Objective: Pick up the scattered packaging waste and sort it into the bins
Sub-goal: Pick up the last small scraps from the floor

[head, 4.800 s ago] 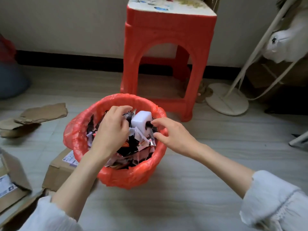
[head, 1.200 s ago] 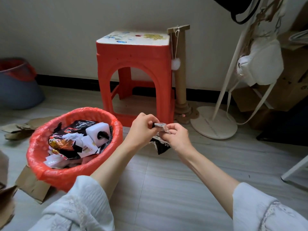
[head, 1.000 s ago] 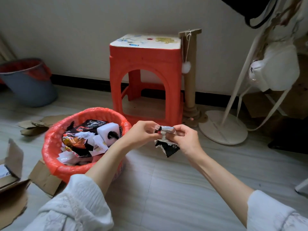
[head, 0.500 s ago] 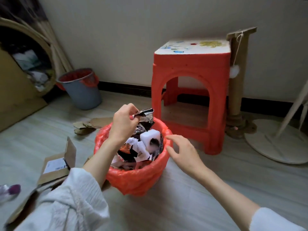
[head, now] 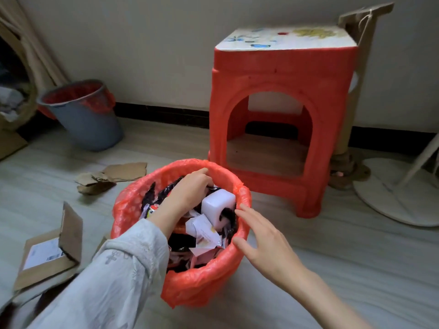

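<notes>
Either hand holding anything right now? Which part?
Right hand: nothing, open beside the red-lined bin. Left hand: reaching into the bin, fingertips hidden; cannot tell.

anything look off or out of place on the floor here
Yes: torn cardboard scraps lie loose on the floor left of the red-lined bin, and an opened cardboard box sits flap-up nearer the camera. Neither is in a bin yet.

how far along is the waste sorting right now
Done: the red-lined bin is nearly full of wrappers. In hand: the left hand is down inside it among them; the right hand is open by the rim. Left: torn cardboard and a labelled box on the floor.
</notes>
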Demonstrator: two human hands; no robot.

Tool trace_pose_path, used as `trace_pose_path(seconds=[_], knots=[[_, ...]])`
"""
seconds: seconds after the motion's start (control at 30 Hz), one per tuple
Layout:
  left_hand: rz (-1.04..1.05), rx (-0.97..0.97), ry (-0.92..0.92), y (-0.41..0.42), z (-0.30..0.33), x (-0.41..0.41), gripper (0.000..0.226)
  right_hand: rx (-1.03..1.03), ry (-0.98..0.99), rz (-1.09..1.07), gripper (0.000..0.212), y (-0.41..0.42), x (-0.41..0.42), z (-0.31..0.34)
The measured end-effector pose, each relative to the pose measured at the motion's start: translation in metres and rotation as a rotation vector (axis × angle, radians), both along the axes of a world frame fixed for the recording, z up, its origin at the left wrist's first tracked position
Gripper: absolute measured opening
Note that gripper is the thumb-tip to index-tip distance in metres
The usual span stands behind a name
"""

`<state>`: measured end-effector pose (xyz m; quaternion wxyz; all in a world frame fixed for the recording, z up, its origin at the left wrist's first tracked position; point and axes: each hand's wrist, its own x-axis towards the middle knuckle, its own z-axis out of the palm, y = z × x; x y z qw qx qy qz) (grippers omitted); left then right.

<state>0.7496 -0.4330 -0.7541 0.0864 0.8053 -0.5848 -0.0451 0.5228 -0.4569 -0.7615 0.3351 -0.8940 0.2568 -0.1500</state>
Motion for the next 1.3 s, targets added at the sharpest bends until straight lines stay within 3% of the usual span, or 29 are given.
trace_pose_path(seconds=[0.17,0.3,0.37,0.53,0.83,1.1,1.3], knots=[[-0.102,-0.016,0.070,0.003,-0.009,0.015,0.034,0.026,-0.022,-0.020,0.053,0.004,0.005,-0.007],[-0.181,0.241,-0.181,0.010,-0.004,0.015,0.053,0.033,-0.062,-0.024,0.049,0.007,0.010,-0.007],[-0.166,0.264,-0.259,0.014,0.001,0.011,0.060,0.030,-0.063,-0.005,0.047,0.008,0.011,-0.005],[-0.139,0.115,-0.247,0.017,0.022,0.003,0.057,-0.014,-0.030,0.057,0.049,0.006,0.002,-0.003],[-0.244,-0.212,-0.032,-0.001,0.076,-0.054,0.048,-0.047,-0.027,-0.007,0.050,-0.020,-0.025,0.037],[-0.612,-0.159,0.306,-0.084,0.080,-0.219,0.031,0.059,0.151,-0.437,0.039,-0.068,-0.165,0.068],[-0.912,-0.091,0.554,-0.102,0.092,-0.381,0.021,0.154,0.360,-0.906,0.038,-0.014,-0.340,0.098]])
